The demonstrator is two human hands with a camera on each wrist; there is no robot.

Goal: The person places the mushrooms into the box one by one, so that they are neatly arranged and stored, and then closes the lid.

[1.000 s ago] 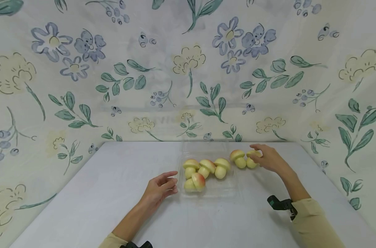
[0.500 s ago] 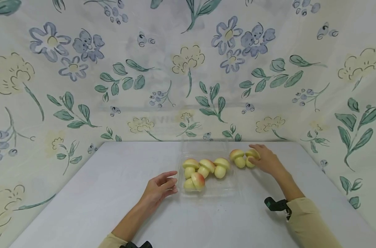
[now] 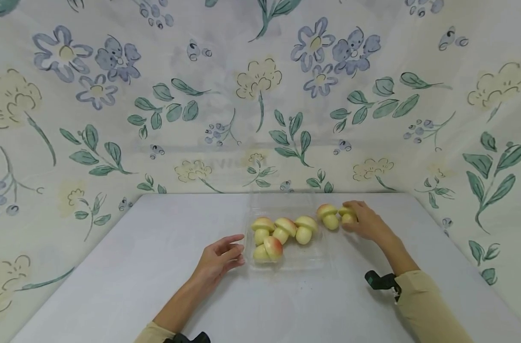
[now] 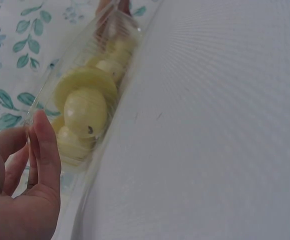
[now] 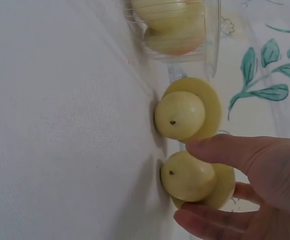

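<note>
My right hand holds a yellow-green mushroom-shaped piece, with the thumb on one side and fingers on the other. A second mushroom-shaped piece lies just beside it on the table. Between the hands sits a clear plastic box, its lid folded back. Several like pieces lie in it; one shows a red blush on its cap. My left hand, fingers loosely extended, rests at the box's left edge; in the left wrist view its fingertips touch or nearly touch the rim.
The white table reaches back to a hanging floral cloth. A dark wrist device sits on the right arm, and another shows at the left wrist.
My right hand has moved slightly left and closed round the right-hand mushroom-shaped piece. The left hand and the box have stayed in place; the head view has shifted a little.
</note>
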